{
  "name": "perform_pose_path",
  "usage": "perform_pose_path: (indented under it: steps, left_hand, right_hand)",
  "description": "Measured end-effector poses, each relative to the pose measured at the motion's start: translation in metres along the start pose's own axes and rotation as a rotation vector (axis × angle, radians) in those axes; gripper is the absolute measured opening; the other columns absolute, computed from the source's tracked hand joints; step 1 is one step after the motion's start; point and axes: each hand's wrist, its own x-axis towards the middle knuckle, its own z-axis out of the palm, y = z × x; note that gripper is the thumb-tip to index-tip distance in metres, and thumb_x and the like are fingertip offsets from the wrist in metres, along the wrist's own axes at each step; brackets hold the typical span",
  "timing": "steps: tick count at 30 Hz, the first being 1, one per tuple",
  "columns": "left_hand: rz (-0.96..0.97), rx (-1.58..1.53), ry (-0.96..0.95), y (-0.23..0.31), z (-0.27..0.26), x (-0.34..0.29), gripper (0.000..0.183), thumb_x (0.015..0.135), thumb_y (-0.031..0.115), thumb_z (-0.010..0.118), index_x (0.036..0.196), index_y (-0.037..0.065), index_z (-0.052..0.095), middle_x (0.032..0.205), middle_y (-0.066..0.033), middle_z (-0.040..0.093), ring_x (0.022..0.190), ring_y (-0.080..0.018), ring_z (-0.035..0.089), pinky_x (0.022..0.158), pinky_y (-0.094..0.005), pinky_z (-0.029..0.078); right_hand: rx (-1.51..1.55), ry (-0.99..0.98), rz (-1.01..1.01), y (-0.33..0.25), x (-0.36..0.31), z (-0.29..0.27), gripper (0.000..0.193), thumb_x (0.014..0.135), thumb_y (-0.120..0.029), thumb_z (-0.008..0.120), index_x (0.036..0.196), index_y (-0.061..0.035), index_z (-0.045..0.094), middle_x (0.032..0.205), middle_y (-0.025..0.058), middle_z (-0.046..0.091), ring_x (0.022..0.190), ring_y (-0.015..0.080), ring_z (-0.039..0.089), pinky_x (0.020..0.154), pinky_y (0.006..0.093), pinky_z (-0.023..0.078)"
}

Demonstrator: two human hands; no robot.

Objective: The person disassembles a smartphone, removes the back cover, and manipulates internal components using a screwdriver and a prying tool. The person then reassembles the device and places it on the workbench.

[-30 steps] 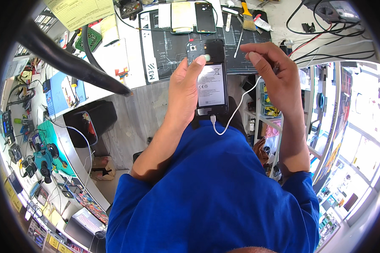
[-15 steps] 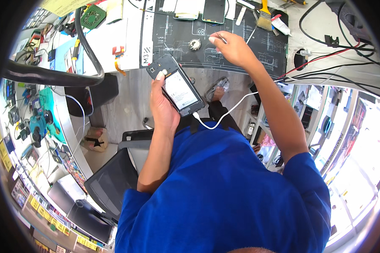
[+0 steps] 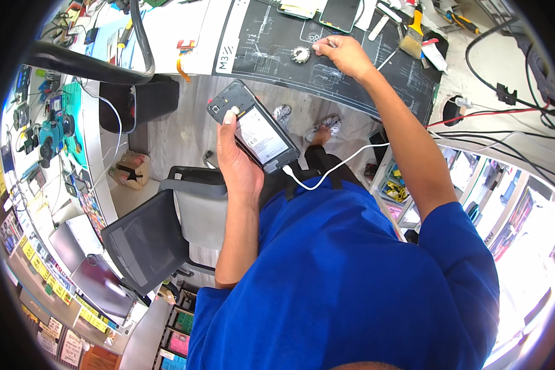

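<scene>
A black smartphone with its back cover off [image 3: 233,98] rests tilted in my left hand [image 3: 237,163], whose fingers are closed round its left side with the thumb on top. Its pale battery [image 3: 262,137] faces up. A white charging cable [image 3: 314,187] is plugged into the phone's lower end and runs off to the right. Out over the black work mat [image 3: 265,61], my right hand [image 3: 346,57] has thumb and fingers pinched together; what they hold, if anything, is too small to make out. Just left of those fingertips sits a small round tin [image 3: 300,55].
A yellow-handled brush [image 3: 413,34] and a white tube [image 3: 435,57] lie at the mat's right. Another phone [image 3: 339,13] lies at its far edge. A thick black arm [image 3: 92,65] crosses on the left. An office chair [image 3: 148,240] stands at lower left; black cables [image 3: 505,140] hang at right.
The whole view has shifted and turned slightly. My right hand stays near the tin, fingers still pinched; the thin tool seen in them earlier no longer shows clearly. My left hand keeps the phone.
</scene>
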Motion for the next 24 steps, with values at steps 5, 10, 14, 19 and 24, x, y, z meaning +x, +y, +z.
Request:
perform_pose_path:
  steps: [5, 10, 14, 19, 24]
  left_hand:
    - [-0.008, 0.003, 0.022, -0.006, -0.01, 0.002, 0.047, 0.105, 0.04, 0.054, 0.133, 0.003, 0.059, 0.119, -0.0096, 0.07, 0.099, -0.0206, 0.071, 0.086, -0.0358, 0.059]
    - [-0.009, -0.022, 0.033, -0.004, -0.005, 0.001, 0.041, 0.106, 0.035, 0.052, 0.134, 0.005, 0.057, 0.121, -0.0101, 0.069, 0.099, -0.0207, 0.071, 0.086, -0.0359, 0.059]
    - [-0.025, -0.04, 0.037, -0.008, -0.009, 0.003, 0.036, 0.107, 0.031, 0.051, 0.131, 0.005, 0.056, 0.122, -0.0113, 0.069, 0.099, -0.022, 0.072, 0.086, -0.0378, 0.06]
    - [-0.026, -0.044, 0.042, -0.009, -0.008, 0.002, 0.032, 0.107, 0.03, 0.051, 0.128, 0.005, 0.057, 0.12, -0.0127, 0.07, 0.098, -0.0241, 0.073, 0.086, -0.0391, 0.061]
    - [-0.018, -0.054, 0.049, -0.013, -0.016, 0.003, 0.032, 0.107, 0.029, 0.052, 0.128, 0.005, 0.057, 0.117, -0.0134, 0.07, 0.096, -0.0248, 0.073, 0.086, -0.0391, 0.061]
  right_hand:
    - [-0.084, 0.028, -0.03, -0.017, -0.003, 0.0, 0.034, 0.097, -0.036, 0.068, 0.118, -0.0101, 0.076, 0.109, 0.0066, 0.076, 0.101, 0.0149, 0.068, 0.093, 0.0303, 0.05]
    - [-0.2, -0.016, -0.197, -0.031, 0.004, -0.003, 0.041, 0.095, -0.04, 0.064, 0.118, -0.0088, 0.075, 0.11, 0.0157, 0.076, 0.106, 0.0296, 0.07, 0.096, 0.0395, 0.052]
    - [-0.302, -0.131, -0.167, -0.045, 0.017, -0.005, 0.04, 0.095, -0.041, 0.069, 0.114, -0.007, 0.077, 0.11, 0.0152, 0.077, 0.101, 0.0266, 0.072, 0.091, 0.0367, 0.053]
    - [-0.381, -0.174, -0.292, -0.043, 0.031, 0.0, 0.039, 0.093, -0.041, 0.072, 0.112, -0.0067, 0.078, 0.101, 0.0121, 0.078, 0.094, 0.0254, 0.074, 0.088, 0.036, 0.054]
    - [-0.319, -0.22, -0.17, -0.056, 0.03, -0.001, 0.029, 0.091, -0.033, 0.076, 0.103, -0.0073, 0.08, 0.105, 0.0147, 0.077, 0.097, 0.0262, 0.073, 0.085, 0.0381, 0.054]
